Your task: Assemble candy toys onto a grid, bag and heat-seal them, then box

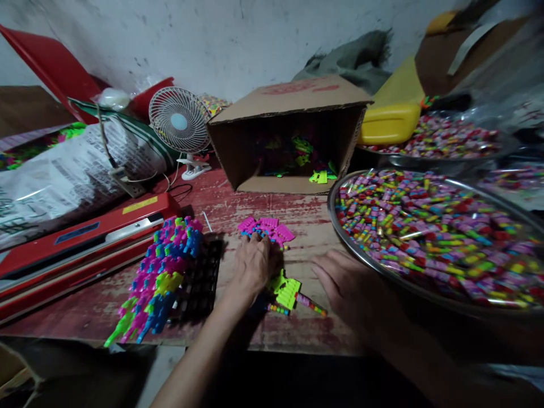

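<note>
Worn red-painted wooden tabletop (238, 209): matt, paint scuffed through to pale wood under and ahead of both hands. Pink moulded plastic pieces (267, 229) at the left hand's (254, 264) fingertips: smooth, bright, slight sheen. Neon-yellow plastic piece (285, 290) between the hands: same finish. Round metal tray (340, 226) just right of the right hand (345, 283): polished rim, reflective. Wrapped sweets (429, 232) in it: glossy film wrappers. Brown cardboard box (289, 107) beyond the hands: matt, fibrous. Black plastic grid tray (199, 283) left of the left hand: dull.
</note>
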The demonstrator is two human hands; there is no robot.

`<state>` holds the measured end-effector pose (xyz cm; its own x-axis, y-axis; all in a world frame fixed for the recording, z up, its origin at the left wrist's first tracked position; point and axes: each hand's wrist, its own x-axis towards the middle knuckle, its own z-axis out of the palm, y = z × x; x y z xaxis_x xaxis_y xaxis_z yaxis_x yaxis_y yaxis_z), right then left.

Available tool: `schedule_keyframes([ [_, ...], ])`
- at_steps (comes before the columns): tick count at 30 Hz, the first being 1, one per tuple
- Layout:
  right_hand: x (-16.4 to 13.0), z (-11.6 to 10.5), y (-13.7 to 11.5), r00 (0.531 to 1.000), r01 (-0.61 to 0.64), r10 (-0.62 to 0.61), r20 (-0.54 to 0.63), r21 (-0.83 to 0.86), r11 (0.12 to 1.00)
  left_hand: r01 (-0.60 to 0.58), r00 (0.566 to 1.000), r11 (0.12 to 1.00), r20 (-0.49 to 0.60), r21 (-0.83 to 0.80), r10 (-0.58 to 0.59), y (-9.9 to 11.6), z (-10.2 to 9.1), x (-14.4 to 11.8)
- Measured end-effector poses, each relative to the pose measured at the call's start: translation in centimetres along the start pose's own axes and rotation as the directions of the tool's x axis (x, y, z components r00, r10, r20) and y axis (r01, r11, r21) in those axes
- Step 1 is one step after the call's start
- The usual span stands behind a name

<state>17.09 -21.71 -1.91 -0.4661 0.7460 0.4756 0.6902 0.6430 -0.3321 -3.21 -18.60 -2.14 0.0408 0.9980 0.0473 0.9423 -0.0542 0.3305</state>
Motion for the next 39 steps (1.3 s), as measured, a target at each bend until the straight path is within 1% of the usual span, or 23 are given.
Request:
schedule_keyframes([
  [2,2.3,1.5,0.6,0.999,-0.050,0.050,0.016,0.027,0.998,-0.011,1.000,0.997,0.022,0.081,0.010,-0.2,0.0,-0.6],
  [5,5.6,4.8,1.9,0.999,-0.023,0.023,0.045,-0.002,1.000,-0.033,0.997,0.978,0.079,0.206,0.017,-1.0,-0.5,-1.4],
  [7,7.2,6.6,2.7,0.993,0.013,-0.009,0.119,-0.032,0.999,-0.027,0.995,0.973,0.098,0.230,0.005,-1.6,-1.0,-1.9],
  [9,7.9,7.4,3.2,0.984,0.020,-0.012,0.178,-0.044,0.999,-0.013,0.996,0.976,0.085,0.220,-0.006,-2.1,-1.5,-2.3],
  [11,7.6,7.3,3.3,0.980,0.011,-0.002,0.200,-0.047,0.999,-0.004,1.000,0.993,0.030,0.119,0.001,-2.2,-1.9,-2.8],
  [13,6.8,6.6,3.3,0.983,0.000,0.006,0.182,-0.028,1.000,0.014,0.999,0.997,-0.042,-0.082,-0.018,-1.9,-2.3,-3.3],
  [14,6.2,6.2,3.1,0.986,-0.006,0.006,0.164,-0.002,1.000,0.033,0.997,0.981,-0.064,-0.191,-0.046,-1.6,-2.4,-3.4],
  [16,5.0,5.3,2.6,0.994,-0.023,0.017,0.107,0.060,0.998,0.082,0.992,0.905,-0.055,-0.417,-0.115,-0.8,-2.6,-3.5],
  [17,4.5,5.0,2.2,0.997,-0.035,0.029,0.071,0.084,0.996,0.100,0.990,0.840,-0.034,-0.533,-0.139,-0.3,-2.6,-3.4],
  [18,4.0,4.6,1.6,0.998,-0.043,0.039,0.041,0.101,0.994,0.112,0.988,0.757,-0.008,-0.643,-0.153,0.1,-2.7,-3.3],
  [20,3.1,4.1,0.4,0.999,-0.042,0.042,-0.001,0.113,0.993,0.128,0.990,0.571,0.071,-0.811,-0.121,1.1,-2.6,-3.1],
  [22,2.3,3.4,-1.1,1.000,-0.025,0.026,-0.003,0.107,0.994,0.153,0.988,0.416,0.149,-0.896,-0.043,1.8,-2.4,-3.0],
  [24,1.7,2.2,-2.5,1.000,-0.015,0.015,0.002,0.080,0.997,0.192,0.978,0.309,0.207,-0.932,0.017,2.3,-2.2,-3.1],
  [26,1.2,0.4,-3.3,0.999,-0.014,0.013,0.030,0.034,0.999,0.242,0.967,0.244,0.255,-0.939,0.023,2.4,-2.0,-3.2],
  [28,0.9,-2.3,-3.1,0.998,0.004,-0.003,0.062,-0.026,1.000,0.297,0.952,0.207,0.305,-0.932,0.006,2.3,-1.9,-3.3],
  [30,1.3,-5.2,-1.5,0.997,0.029,-0.020,0.076,-0.117,0.993,0.332,0.942,0.157,0.334,-0.930,-0.012,2.1,-1.8,-3.2],
  [32,2.4,-7.6,1.5,0.996,0.024,-0.001,0.093,-0.247,0.969,0.344,0.938,0.108,0.345,-0.933,-0.009,2.2,-1.5,-3.1],
  [33,3.2,-8.3,3.4,0.990,0.011,0.036,0.138,-0.329,0.944,0.351,0.936,0.084,0.352,-0.933,0.005,2.3,-1.4,-3.1],
  [34,4.1,-8.5,5.3,0.970,0.020,0.082,0.231,-0.412,0.911,0.358,0.932,0.057,0.360,-0.932,0.030,2.5,-1.2,-3.1],
  [36,5.7,-7.7,8.9,0.903,0.073,0.158,0.401,-0.503,0.861,0.362,0.930,0.023,0.363,-0.932,0.057,2.8,-1.1,-3.1],
  [37,6.3,-6.8,10.3,0.870,0.114,0.161,0.465,-0.509,0.853,0.349,0.935,0.046,0.351,-0.936,0.050,2.8,-1.2,-3.0],
  [38,6.6,-5.9,11.5,0.849,0.147,0.151,0.506,-0.502,0.852,0.312,0.948,0.110,0.317,-0.944,0.026,2.7,-1.3,-3.0],
  [39,6.8,-5.0,12.4,0.839,0.173,0.130,0.528,-0.487,0.856,0.254,0.966,0.217,0.260,-0.943,-0.001,2.6,-1.5,-2.8],
])
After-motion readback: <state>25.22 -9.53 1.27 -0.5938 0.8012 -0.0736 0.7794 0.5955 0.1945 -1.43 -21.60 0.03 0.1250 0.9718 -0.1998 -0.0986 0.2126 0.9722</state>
